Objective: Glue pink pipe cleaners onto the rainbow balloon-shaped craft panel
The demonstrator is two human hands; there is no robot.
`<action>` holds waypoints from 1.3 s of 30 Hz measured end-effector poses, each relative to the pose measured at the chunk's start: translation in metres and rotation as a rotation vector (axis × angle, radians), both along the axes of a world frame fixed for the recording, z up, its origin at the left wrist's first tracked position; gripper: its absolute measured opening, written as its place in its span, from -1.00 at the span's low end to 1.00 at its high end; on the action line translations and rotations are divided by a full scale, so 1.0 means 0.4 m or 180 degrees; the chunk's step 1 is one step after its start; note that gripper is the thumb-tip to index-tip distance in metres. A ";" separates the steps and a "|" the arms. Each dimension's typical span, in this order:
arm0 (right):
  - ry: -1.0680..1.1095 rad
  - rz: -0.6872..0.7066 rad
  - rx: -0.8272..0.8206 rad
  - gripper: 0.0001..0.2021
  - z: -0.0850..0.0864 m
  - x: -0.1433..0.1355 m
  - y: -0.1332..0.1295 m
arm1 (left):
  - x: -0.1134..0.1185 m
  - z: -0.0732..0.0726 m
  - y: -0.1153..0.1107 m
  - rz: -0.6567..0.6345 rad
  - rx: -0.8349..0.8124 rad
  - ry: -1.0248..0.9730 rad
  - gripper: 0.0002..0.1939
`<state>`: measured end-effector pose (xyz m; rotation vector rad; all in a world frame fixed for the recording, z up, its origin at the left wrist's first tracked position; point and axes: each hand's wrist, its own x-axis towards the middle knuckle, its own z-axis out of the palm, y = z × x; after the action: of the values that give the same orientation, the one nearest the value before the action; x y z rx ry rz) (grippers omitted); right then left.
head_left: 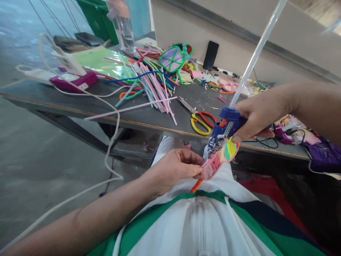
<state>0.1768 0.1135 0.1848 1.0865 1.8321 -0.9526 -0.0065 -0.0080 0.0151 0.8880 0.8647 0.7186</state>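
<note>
— How many you holding?
— Two: one glue gun, your right hand wrapped round it; one colorful craft piece just past your left hand, pinched by its edge.

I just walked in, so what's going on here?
A person's right hand grips a blue glue gun with a long clear stick rising from it. The left hand pinches a small colourful piece, pink at one end, by the gun's lower end; whether the nozzle touches it is hidden. On the table lie scissors and a pile of thin pastel sticks.
</note>
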 end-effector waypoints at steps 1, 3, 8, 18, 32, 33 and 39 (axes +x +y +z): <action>0.0001 -0.0024 0.0010 -0.58 0.000 0.000 -0.001 | -0.001 -0.001 0.000 -0.0008 0.0004 -0.0006 -0.87; 0.0004 -0.0117 0.0029 -0.58 -0.001 0.000 -0.001 | -0.002 -0.003 0.001 -0.0019 0.0018 0.0009 -0.86; -0.0035 -0.0297 -0.0081 -0.60 -0.005 0.002 0.001 | -0.005 -0.005 0.001 -0.0047 0.0065 0.0109 -0.86; -0.0148 -0.0185 0.0018 -0.61 0.008 0.000 -0.001 | 0.000 -0.004 0.000 -0.0043 0.0009 0.0000 -0.85; -0.0363 -0.0017 0.0170 -0.58 0.016 0.004 0.029 | 0.005 -0.011 0.000 0.0043 -0.0206 -0.0086 -0.78; -0.0354 -0.0028 0.0182 -0.58 0.018 0.006 0.032 | 0.004 -0.012 0.000 0.0052 -0.0219 -0.0100 -0.77; -0.0344 -0.0205 0.0299 -0.63 0.027 0.018 0.045 | 0.002 -0.015 0.000 0.0036 -0.0157 -0.0150 -0.79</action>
<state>0.1840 0.1313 0.1954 1.2371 1.7778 -0.8348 -0.0057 -0.0080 0.0092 0.8197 0.8426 0.7223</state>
